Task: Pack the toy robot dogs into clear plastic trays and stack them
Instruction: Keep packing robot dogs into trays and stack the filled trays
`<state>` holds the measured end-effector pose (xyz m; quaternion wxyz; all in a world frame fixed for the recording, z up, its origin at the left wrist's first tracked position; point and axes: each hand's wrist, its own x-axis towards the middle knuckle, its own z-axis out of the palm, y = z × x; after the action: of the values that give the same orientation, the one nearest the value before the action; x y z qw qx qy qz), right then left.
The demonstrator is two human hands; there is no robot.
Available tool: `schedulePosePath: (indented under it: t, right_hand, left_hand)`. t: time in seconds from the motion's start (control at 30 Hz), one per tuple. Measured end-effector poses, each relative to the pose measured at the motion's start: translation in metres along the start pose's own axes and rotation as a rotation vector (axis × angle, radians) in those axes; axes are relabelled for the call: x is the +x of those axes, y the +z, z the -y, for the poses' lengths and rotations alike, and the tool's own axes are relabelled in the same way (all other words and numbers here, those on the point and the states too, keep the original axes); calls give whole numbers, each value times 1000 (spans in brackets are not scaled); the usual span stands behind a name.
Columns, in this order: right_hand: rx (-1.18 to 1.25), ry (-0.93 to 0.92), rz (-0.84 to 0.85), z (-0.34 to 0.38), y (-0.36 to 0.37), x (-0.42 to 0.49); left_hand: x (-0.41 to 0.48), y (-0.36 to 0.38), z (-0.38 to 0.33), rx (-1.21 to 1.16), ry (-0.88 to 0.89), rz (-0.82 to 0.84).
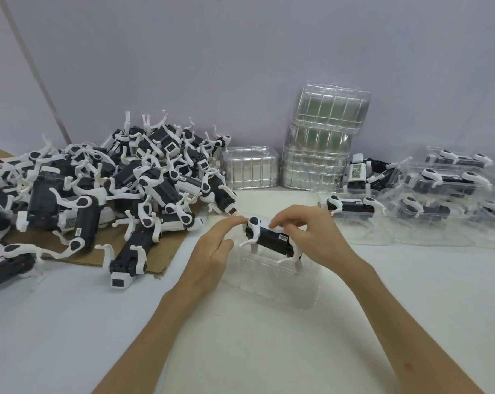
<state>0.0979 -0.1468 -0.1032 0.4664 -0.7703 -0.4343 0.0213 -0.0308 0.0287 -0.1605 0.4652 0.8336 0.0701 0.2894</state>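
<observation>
Left of frame: a loose pile of toy robot dogs [98,189], unpacked, heaped on a cardboard sheet [147,265]. Many remain.

Centre: the left hand [212,248] has its fingers nearly straight, tips touching one end of a single dog [269,237]; it steadies rather than grasps. The dog stands over an open clear tray [286,288] on the table [269,351], legs splayed, and looks not yet seated. The right hand [317,237] has its fingers curled over the dog's other end, grasping it.

Behind, centre-right: empty trays [323,143] stacked against the wall.

Right edge: filled trays [445,189], one dog each, lie close together; I cannot tell whether any are stacked.

Judgement: the packed share looks smaller than the pile, and most of the stacking is still to do.
</observation>
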Motion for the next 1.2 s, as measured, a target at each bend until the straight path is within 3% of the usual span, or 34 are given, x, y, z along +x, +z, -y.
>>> schedulePosePath:
  t: [0.4,0.6,0.8,0.97,1.07,1.2]
  right_hand:
    - [-148,-5,128,-5,1,-3]
    - [-143,18,78,-12,-1,1]
    - [-236,396,-3,-20,3,4]
    - [-279,585,75,-26,-9,5]
    - [-249,560,81,-26,-13,5]
    - [69,400,28,-21,-9,4]
  left_hand:
    - [3,1,0,170,36,3]
    - [1,4,-9,87,-34,-53]
    - [3,2,-12,43,-434,-49]
    - [3,3,-12,100,-451,-56]
    - [3,2,-13,55,-463,-71]
    - [4,-4,-17,-181,-434,-122]
